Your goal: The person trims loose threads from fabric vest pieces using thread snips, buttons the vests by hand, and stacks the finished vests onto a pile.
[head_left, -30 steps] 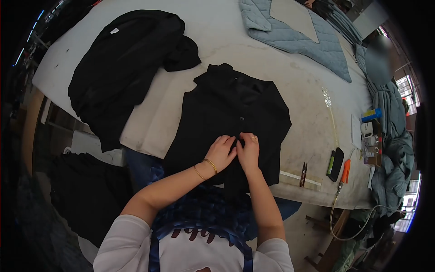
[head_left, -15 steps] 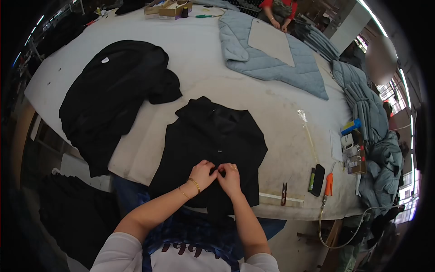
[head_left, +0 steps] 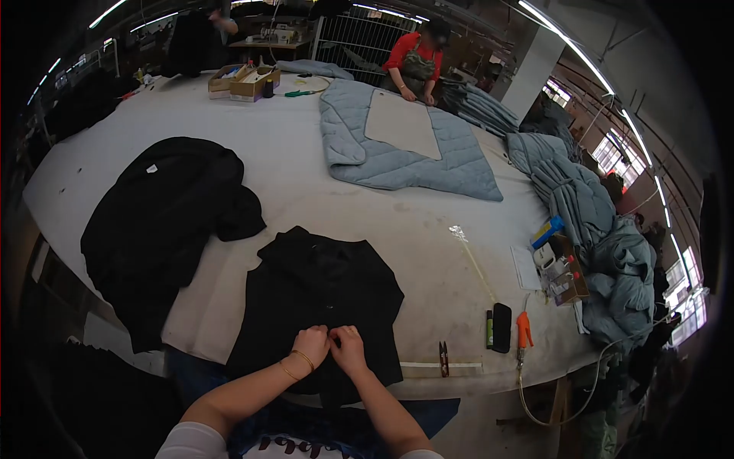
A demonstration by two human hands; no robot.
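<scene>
A black collared garment (head_left: pixel 321 279) lies flat in front of me, with a small shiny fastener showing on its front. At the lower middle of it, my left hand (head_left: pixel 312 346) and my right hand (head_left: pixel 349 349) meet, fingertips almost touching. Both are closed in a pinch on the cloth along the front opening. The fingers cover the exact spot they grip. Another black garment (head_left: pixel 168 206) with a small white label is spread to the left.
On the right of the table (head_left: pixel 397 222) lie thread snips (head_left: pixel 443 358), a black phone-like object (head_left: pixel 501 327), an orange air gun (head_left: pixel 524 330) with a hose, and a small box (head_left: pixel 567 279). Across it, a person in red (head_left: pixel 417 65) handles a quilted blue-grey piece (head_left: pixel 413 172).
The head view has tilted up and shifted, so more of the room shows and the table contents sit lower and further left. My hands stay closed on the garment's front.
</scene>
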